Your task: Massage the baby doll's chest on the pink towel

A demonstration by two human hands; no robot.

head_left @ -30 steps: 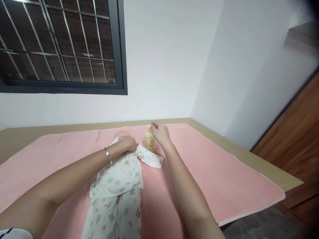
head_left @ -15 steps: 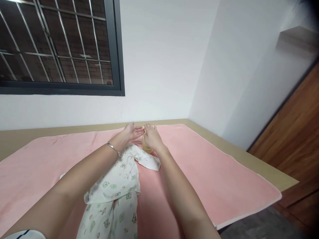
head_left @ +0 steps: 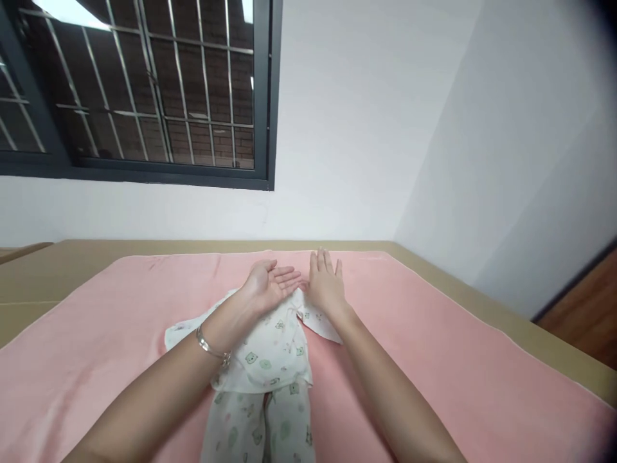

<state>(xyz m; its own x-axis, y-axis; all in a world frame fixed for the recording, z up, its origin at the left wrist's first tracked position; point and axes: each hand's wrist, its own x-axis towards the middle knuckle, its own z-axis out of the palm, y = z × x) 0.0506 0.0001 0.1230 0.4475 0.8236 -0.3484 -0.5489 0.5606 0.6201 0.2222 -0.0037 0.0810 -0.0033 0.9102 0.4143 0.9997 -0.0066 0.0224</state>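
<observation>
Bottle out of sight now.
Right hand (head_left: 326,284) has straightened its fingers, holding nothing I can see; left hand (head_left: 270,288) is spread, empty, palm up, over white clothes (head_left: 270,364) on pink blanket (head_left: 448,366).

Change over one second. My left hand (head_left: 274,286), first palm down at the neck of the printed top (head_left: 270,354), then turned up near the yellow bottle, now lies palm up above the top, fingers extended. My right hand (head_left: 326,286), previously curled at the bottle's head, now has its fingers straightened, just beside my left fingertips. The bottle has passed out of sight. My view has swung: the window (head_left: 159,96) sits farther right, and less of the wooden panel (head_left: 585,305) shows.
</observation>
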